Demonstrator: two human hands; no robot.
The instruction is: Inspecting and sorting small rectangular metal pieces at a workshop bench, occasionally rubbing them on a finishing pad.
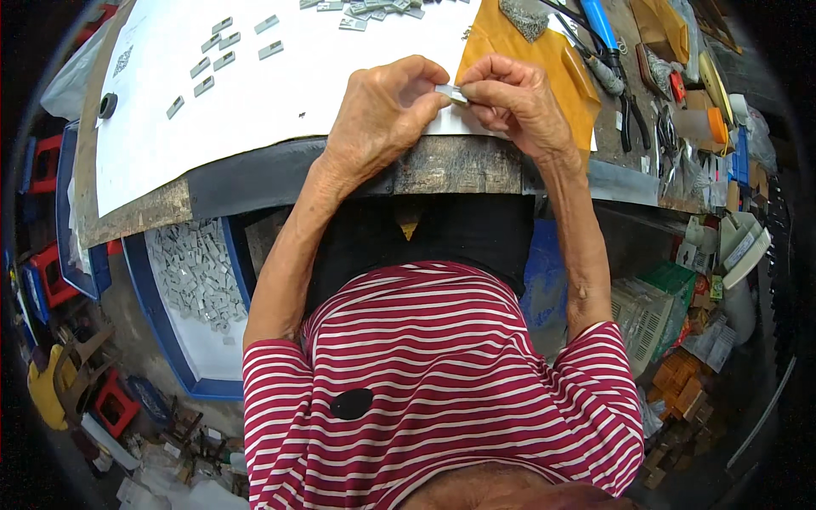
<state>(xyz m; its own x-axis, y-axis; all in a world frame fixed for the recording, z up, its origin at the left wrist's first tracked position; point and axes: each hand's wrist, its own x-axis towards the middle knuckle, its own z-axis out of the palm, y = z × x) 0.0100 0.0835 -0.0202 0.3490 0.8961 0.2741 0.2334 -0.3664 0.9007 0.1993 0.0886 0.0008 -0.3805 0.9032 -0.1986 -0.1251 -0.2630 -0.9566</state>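
The left hand (378, 110) and right hand (525, 106) pinch one small grey piece (451, 93) between thumbs and fingers — held over the near edge of the white sheet (246, 115). Similar loose pieces (224, 59) lie leftward, a pile (378, 10) farther off. Rightward is yellow material (486, 38); below left, a blue tray (212, 389) holds more.

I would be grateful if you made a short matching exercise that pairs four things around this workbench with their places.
Things:
1. Grey piece
2. Black ring
3. Blue tray
4. Yellow sheet

Places:
A. Below the table, left of the left forearm
B. Spread out on the table's right half
C. Held by the left hand and right hand together
D. At the left edge of the white sheet

Pairs: 1-C, 2-D, 3-A, 4-B
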